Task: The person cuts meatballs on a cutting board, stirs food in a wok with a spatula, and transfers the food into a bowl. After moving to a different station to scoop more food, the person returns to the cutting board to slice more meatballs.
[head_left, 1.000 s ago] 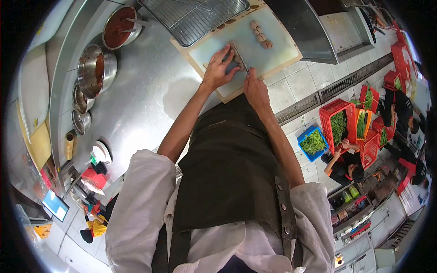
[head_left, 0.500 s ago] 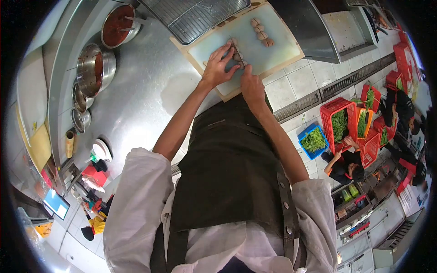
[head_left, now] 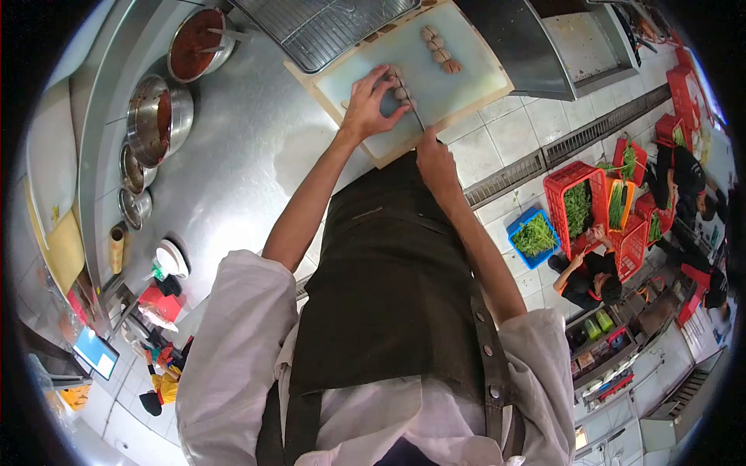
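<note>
My left hand (head_left: 367,107) rests over a row of small round brown balls (head_left: 401,93), perhaps meatballs. Its fingertips press the far end and its thumb is bent against the near side. In my right hand (head_left: 437,165) is the handle of a knife (head_left: 420,119), whose thin blade points toward the near end of that row. Whether the edge touches a ball is too small to tell. Both hands are at the pale cutting board (head_left: 478,74). A second short row of similar balls (head_left: 441,50) lies on its far right part.
A wire rack on a metal tray (head_left: 318,31) overlaps the board's far left edge. Metal bowls, one with red sauce (head_left: 198,48), line the steel counter (head_left: 233,155). On the tiled floor at right are red crates (head_left: 552,186), a blue basket of greens (head_left: 513,233) and co-workers.
My right hand has drawn the knife back slightly toward my body, so more blade shows. My left thumb has shifted a little; the fingers stay on the row.
</note>
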A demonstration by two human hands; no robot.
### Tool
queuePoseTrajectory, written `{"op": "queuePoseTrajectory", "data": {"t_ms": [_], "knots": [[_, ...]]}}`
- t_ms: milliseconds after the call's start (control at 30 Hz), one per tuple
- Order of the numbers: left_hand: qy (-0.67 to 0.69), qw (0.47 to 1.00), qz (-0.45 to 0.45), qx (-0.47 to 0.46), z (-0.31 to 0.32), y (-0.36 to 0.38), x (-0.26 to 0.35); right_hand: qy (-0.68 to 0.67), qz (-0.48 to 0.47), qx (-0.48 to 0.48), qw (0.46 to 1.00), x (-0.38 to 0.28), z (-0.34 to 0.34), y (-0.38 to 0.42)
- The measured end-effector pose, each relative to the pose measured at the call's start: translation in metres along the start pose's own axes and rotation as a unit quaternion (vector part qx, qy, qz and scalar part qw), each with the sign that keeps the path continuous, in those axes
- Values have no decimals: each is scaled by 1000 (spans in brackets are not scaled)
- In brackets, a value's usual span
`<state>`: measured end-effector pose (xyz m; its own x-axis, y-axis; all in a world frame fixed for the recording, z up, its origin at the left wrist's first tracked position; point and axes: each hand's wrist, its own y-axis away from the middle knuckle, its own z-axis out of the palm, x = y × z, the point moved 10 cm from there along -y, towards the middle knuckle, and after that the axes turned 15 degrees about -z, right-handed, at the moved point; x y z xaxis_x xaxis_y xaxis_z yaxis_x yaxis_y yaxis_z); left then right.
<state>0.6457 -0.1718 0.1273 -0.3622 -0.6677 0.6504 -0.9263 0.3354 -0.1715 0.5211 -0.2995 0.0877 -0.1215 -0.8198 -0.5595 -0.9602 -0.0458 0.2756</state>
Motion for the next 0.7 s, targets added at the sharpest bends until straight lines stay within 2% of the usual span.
{"op": "queuePoseTrajectory", "data": {"t_ms": [133,267,300,400,500,700], "knots": [[5,1000,-5,13,-2,2,1,-52,12,-27,998,25,17,53],[6,1000,-9,10,-1,-1,-1,-81,11,-80,993,41,-7,87],[5,1000,-15,7,2,0,-3,-81,12,-59,995,39,-17,88],[34,998,-52,-11,-2,-3,-3,-109,-15,38,993,9,-49,59],[36,998,-47,-11,-2,-2,-5,-103,-36,95,990,5,-37,8],[46,997,-60,-14,5,-6,-26,-54,-37,65,996,-11,-12,-22]]}}
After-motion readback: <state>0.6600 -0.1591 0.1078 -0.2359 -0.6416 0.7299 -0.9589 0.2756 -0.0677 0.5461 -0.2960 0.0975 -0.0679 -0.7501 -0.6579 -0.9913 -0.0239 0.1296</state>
